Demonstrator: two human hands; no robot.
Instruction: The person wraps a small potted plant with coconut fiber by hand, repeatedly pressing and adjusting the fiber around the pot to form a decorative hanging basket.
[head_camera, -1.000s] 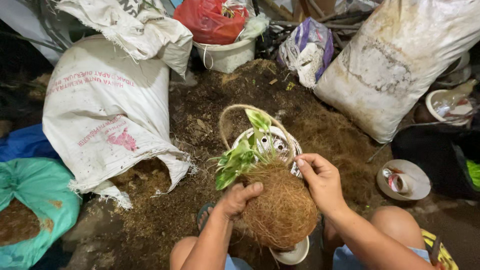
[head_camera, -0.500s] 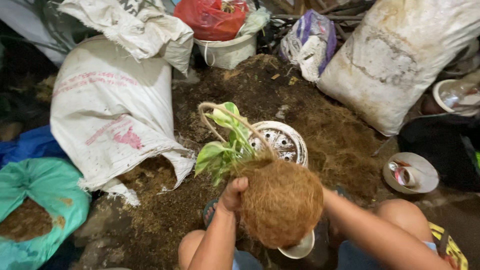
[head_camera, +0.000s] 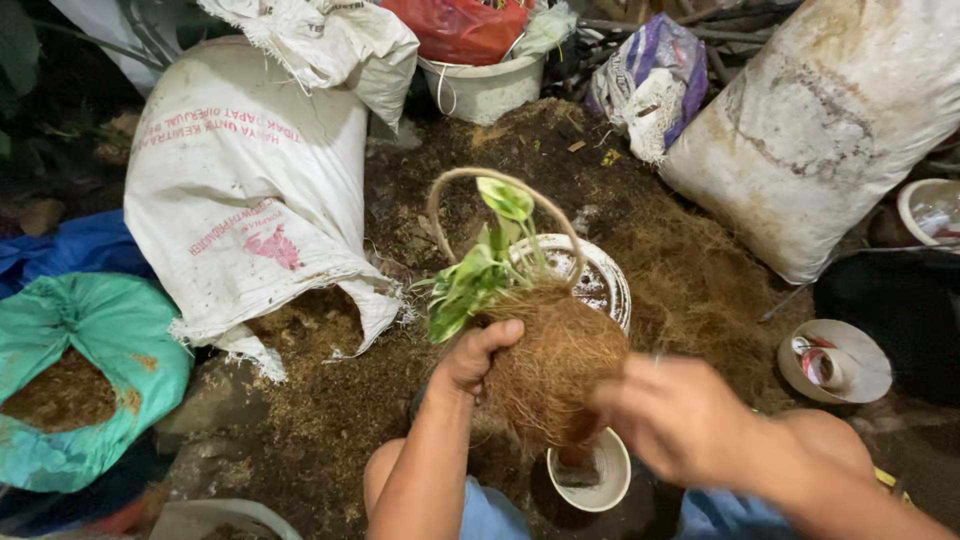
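Brown coconut-fibre ball (head_camera: 555, 375), holding a leafy green plant (head_camera: 470, 285) under a looped handle (head_camera: 500, 195), sits in my left hand (head_camera: 475, 355), whose fingers are clamped on its upper left side above a small white bowl (head_camera: 590, 470). Half a second ago my right hand (head_camera: 680, 420) was tucked behind the ball; now it has come off, blurred just beside it, fingers loosely curled, holding nothing I can make out. Beyond lie a white round pot (head_camera: 600, 280), loose husk, white sacks (head_camera: 250, 190) and a bucket (head_camera: 485, 90).

Three white sacks (head_camera: 240, 200), one husk ball (head_camera: 555, 370)
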